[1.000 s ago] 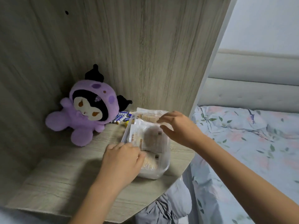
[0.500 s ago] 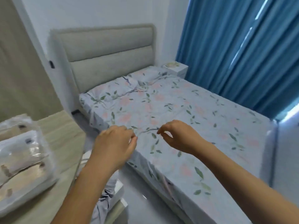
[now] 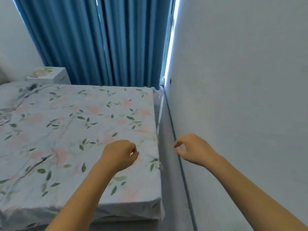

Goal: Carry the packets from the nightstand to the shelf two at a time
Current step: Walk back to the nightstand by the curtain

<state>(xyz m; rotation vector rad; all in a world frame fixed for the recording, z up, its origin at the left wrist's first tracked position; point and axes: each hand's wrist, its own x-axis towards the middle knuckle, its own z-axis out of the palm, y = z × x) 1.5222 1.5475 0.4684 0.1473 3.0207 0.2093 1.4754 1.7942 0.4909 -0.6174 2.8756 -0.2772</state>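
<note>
Now both hands are empty, fingers loosely curled: the left hand (image 3: 119, 155) hovers over the floral bed (image 3: 70, 127), the right hand (image 3: 191, 150) beside the white wall (image 3: 241, 97). Packets lie blurred atop the far nightstand (image 3: 50, 75), before blue curtains (image 3: 100, 40).
</note>
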